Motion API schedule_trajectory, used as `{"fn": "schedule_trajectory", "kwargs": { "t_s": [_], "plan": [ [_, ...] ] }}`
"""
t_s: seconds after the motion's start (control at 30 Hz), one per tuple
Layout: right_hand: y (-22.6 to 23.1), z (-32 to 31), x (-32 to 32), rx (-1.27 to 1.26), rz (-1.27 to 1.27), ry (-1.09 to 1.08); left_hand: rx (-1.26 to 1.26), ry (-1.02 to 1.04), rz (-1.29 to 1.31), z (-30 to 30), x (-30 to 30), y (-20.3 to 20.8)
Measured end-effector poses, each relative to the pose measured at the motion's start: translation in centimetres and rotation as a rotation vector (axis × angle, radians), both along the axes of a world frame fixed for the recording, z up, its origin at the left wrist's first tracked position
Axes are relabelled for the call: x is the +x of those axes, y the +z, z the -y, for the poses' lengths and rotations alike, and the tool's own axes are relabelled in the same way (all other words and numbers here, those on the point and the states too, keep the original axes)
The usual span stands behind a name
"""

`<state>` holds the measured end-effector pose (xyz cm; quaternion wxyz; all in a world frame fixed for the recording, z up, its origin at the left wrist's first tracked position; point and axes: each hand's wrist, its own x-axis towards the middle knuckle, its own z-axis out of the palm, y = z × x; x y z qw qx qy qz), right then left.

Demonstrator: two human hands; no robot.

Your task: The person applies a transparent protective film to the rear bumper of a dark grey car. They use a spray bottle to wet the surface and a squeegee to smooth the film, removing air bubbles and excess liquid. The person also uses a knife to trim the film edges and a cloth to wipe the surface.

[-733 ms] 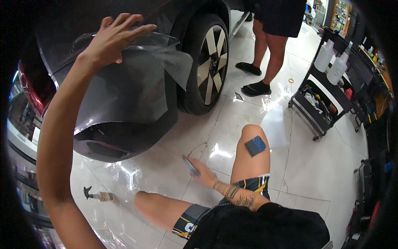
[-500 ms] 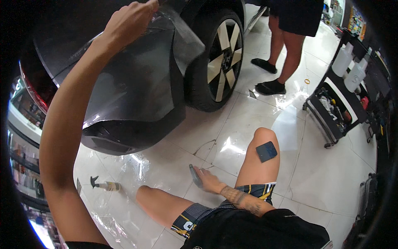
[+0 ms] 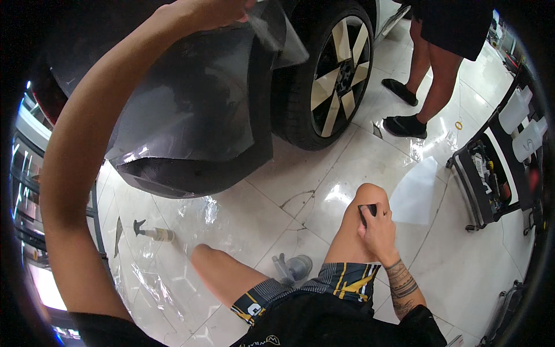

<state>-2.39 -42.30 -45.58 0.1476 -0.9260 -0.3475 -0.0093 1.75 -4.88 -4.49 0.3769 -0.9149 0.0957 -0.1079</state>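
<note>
1. Pale, glossy tiles made up the floor [image 3: 457, 260], with cracks running through it ahead of the seated person's parted knees.
2. A dark grey car [image 3: 191, 98] filled the upper left, its bumper corner facing the person.
3. A co-worker [image 3: 436, 81] in black shorts and black shoes stood beyond the wheel [image 3: 344, 75], cut off by the upper edge.
4. At right, a black cart [image 3: 502, 165] carried two white bottles [image 3: 522, 124] on top and assorted tools below.
5. The wheel, its spokes pale against a dark rim, stood just right of the bumper.
6. A whitish sheet [image 3: 415, 194] lay flat on the floor beside the right knee.
7. A clear film [image 3: 283, 40] hung near the top, its free corner in front of the tire.
8. A spray bottle [image 3: 155, 233] lay on the floor at left; a grey bottle [image 3: 299, 266] was between the thighs, partly hidden by the shorts.
9. The left hand [image 3: 222, 11], arm stretched up over the bumper, had its fingers pinched on the film's edge.
10. The right hand [image 3: 378, 231] rested on the right thigh, fingers curled around a dark pad.
11. That pad [image 3: 366, 215] sat just behind the kneecap, mostly covered.
12. A yellow ring [image 3: 459, 125] lay near the co-worker's shoes.
</note>
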Motion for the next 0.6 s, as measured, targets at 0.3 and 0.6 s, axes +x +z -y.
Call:
{"fn": "schedule_trajectory", "kwargs": {
  "t_s": [0.3,0.6],
  "plan": [
    [5.5,-9.0,4.5,1.262,-1.296,0.119,-0.946,0.293,-0.318,-6.2,3.5,0.0],
    [19.4,-27.3,6.3,1.391,-0.076,0.324,-0.758,0.21,-0.114,-2.4,2.0,0.3]
  ]
}}
